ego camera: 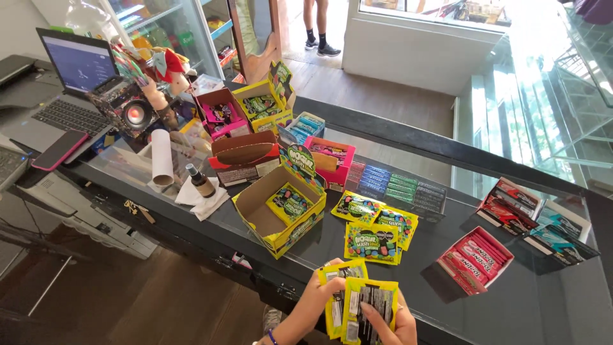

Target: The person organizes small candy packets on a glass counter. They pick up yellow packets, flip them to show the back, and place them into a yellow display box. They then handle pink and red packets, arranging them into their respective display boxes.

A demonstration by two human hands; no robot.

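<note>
My left hand (314, 295) and my right hand (391, 324) both grip a stack of yellow candy packets (359, 305) at the bottom of the view, their backs facing me. Just beyond them, several matching yellow-green packets (375, 231) lie loose on the dark glass counter (408, 287). An open yellow display box (276, 206) stands to the left, with one packet (288, 202) lying inside it.
Red gum boxes (476, 257) sit at right, more candy boxes (535, 220) far right, and rows of gum packs (397, 186) behind. A brown box (244, 156), small bottle (201, 182), paper roll (161, 156), speaker (128, 110), laptop (67, 83) and phone (59, 149) crowd the left. A person's legs (319, 25) stand at the doorway.
</note>
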